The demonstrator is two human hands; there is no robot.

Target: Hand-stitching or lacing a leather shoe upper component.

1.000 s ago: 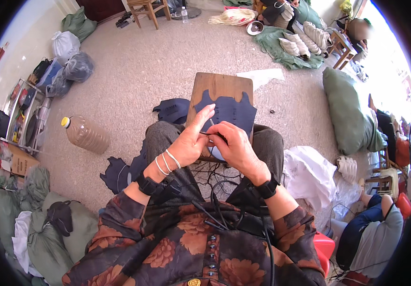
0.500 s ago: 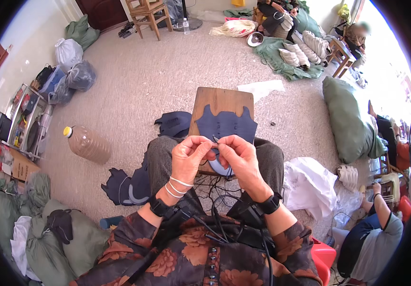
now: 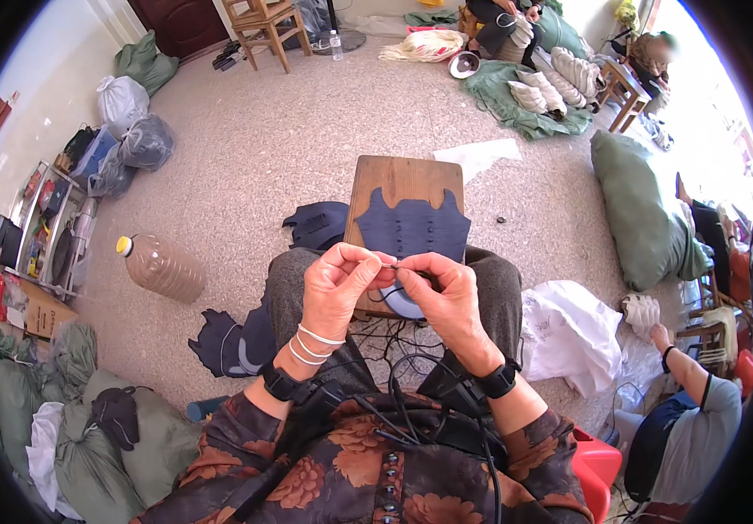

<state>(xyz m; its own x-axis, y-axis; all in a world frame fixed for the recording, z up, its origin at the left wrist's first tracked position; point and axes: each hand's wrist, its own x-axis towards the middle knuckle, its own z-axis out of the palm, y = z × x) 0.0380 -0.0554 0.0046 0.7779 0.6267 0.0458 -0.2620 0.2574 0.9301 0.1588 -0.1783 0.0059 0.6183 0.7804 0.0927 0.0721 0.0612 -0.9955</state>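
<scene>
My left hand point(image 3: 334, 288) and my right hand point(image 3: 448, 301) meet fingertip to fingertip above my lap. Both are closed in a pinch on a thin dark cord point(image 3: 395, 265), whose ends are mostly hidden by the fingers. Just beyond them, a dark navy cut piece point(image 3: 413, 225) with pointed corners and two rows of small slits lies flat on a wooden stool point(image 3: 378, 179). A rounded light blue-grey part point(image 3: 402, 302) shows beneath my hands at the stool's near end.
More navy pieces point(image 3: 317, 225) lie left of my knees, with others point(image 3: 235, 342) nearer me. A large yellow-capped bottle point(image 3: 165, 269) stands farther left. Black cables point(image 3: 385, 345) tangle below my hands. White cloth point(image 3: 571, 332) and a green sack point(image 3: 642, 210) lie right; a co-worker's arm point(image 3: 686, 371) reaches there.
My fingertips have drawn closer around the cord, and its upright dark loop no longer shows. My left hand has shifted slightly left. The co-worker at right has stretched an arm toward a pale bundle.
</scene>
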